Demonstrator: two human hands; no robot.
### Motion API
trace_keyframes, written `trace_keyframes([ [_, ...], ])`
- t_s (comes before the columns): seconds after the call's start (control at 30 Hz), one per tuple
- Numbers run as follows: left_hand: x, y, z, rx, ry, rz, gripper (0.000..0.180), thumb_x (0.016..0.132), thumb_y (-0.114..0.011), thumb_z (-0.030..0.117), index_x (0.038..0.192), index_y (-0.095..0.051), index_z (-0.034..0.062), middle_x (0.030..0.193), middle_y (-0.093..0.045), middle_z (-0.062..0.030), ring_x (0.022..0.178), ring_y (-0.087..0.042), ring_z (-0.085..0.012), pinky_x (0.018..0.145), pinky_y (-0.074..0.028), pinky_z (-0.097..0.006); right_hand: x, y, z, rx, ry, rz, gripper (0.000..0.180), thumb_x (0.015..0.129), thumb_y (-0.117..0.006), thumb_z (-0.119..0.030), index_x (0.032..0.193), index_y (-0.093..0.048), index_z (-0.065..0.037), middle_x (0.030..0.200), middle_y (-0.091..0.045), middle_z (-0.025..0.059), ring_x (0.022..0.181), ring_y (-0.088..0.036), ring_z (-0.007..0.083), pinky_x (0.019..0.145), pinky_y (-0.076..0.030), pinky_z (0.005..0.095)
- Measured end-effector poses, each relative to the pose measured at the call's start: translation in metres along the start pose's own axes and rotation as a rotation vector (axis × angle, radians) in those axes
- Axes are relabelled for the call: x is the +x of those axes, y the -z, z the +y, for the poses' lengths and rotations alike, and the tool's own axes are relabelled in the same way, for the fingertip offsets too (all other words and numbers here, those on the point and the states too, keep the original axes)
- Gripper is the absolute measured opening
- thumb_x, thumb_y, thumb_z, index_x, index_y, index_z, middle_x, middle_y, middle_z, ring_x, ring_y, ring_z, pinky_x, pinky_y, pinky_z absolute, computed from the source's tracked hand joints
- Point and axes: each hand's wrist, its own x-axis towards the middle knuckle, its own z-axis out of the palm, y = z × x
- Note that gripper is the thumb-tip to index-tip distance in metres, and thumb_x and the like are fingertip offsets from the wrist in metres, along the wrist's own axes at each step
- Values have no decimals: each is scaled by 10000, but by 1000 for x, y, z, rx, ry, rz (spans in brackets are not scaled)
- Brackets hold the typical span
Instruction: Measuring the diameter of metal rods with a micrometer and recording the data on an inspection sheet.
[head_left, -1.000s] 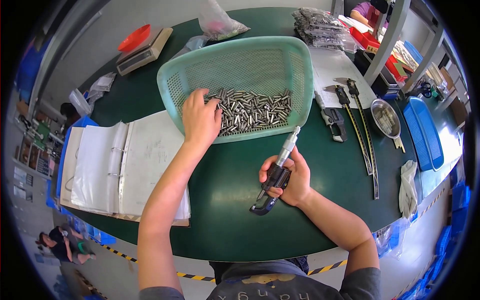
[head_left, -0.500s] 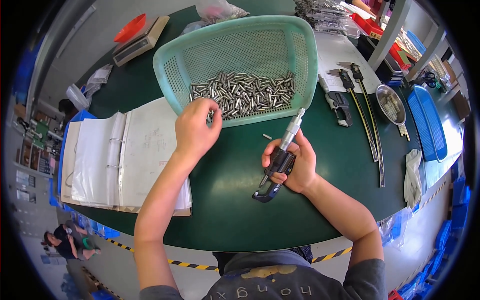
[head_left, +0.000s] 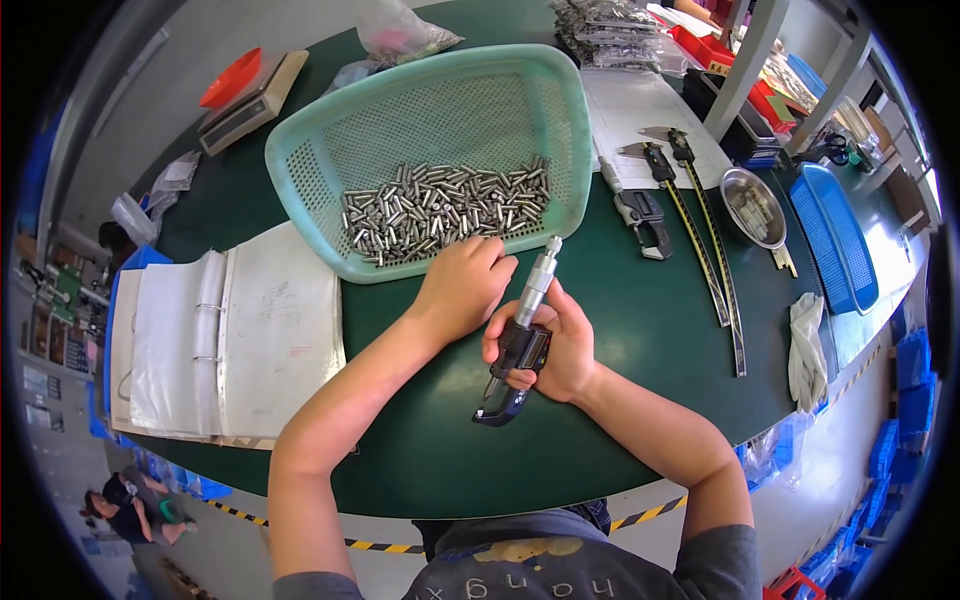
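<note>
My right hand (head_left: 560,350) is wrapped round a digital micrometer (head_left: 520,345), its silver thimble pointing up and away and its dark frame hanging toward me. Close on its left is my left hand (head_left: 465,288), fingers curled together just off the near rim of the green plastic basket (head_left: 300,205). What those fingers hold, if anything, is hidden behind the hand. Inside the basket lies a heap of small metal pins (head_left: 445,210), mostly toward the near side.
A ring binder (head_left: 275,330) lies open at left, with a scale (head_left: 255,100) beyond it. On the right are a second micrometer (head_left: 640,215), two calipers (head_left: 700,230), a metal bowl (head_left: 755,205), a blue basket (head_left: 835,240) and a white glove (head_left: 806,350).
My left hand has moved from the basket's pins rightward and nearer, over where a loose pin lay on the table; that pin is now out of sight. The whole view has shifted slightly.
</note>
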Motion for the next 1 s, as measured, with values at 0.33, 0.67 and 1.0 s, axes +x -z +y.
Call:
trace_keyframes([
  [0.33,-11,-7,6,-112,192,51,117,707,-626,47,817,-586,36,809,-536,-95,754,-564,-283,632,-469,-390,1,-1,0,3,6,-21,770,893,-202,-680,913,-588,-15,789,-616,187,409,-411,164,400,-349,281],
  [0.67,35,55,-51,122,306,441,158,745,-649,57,900,-622,54,928,-586,-88,870,-575,-300,732,-469,-398,2,1,0,-5,-22,-28,770,874,-255,-693,947,-579,2,805,-622,166,421,-439,141,421,-367,255],
  [1.0,16,32,-57,258,113,171,135,648,-701,59,759,-625,47,968,-562,-91,949,-539,-278,799,-436,-396,3,2,1,4,-16,-39,781,868,-269,-701,949,-595,4,818,-629,162,428,-451,138,411,-355,254],
])
